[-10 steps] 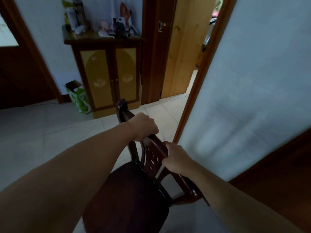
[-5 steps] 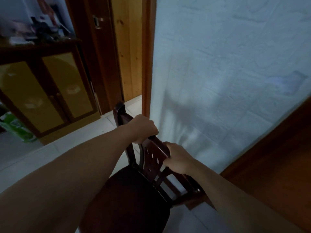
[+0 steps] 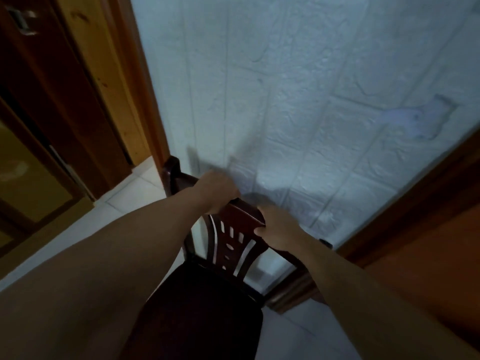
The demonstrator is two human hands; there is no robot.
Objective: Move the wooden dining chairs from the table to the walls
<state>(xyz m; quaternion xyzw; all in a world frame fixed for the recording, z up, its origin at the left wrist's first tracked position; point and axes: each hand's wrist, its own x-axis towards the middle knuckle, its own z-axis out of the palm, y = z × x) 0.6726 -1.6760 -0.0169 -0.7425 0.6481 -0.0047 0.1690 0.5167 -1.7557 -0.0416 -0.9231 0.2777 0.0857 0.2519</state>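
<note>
A dark wooden dining chair (image 3: 207, 302) with a carved, slotted backrest stands right below me, its back toward a white brick-textured wall (image 3: 311, 105). My left hand (image 3: 218, 190) grips the top rail of the backrest near its left end. My right hand (image 3: 278, 229) holds the same rail farther right. The backrest's top sits very close to the wall; whether it touches I cannot tell. The chair's legs are hidden under the seat and my arms.
A brown door frame (image 3: 145, 100) borders the wall on the left, with a pale wooden door (image 3: 85, 61) beyond it. A cabinet (image 3: 28, 178) with yellow panels stands at far left. A dark wooden door or panel (image 3: 428, 229) lies to the right. Pale floor tiles (image 3: 130, 193).
The view has swung right and the chair has moved up to the white wall. The cabinet has slid toward the left edge. Both hands keep their grip on the backrest.
</note>
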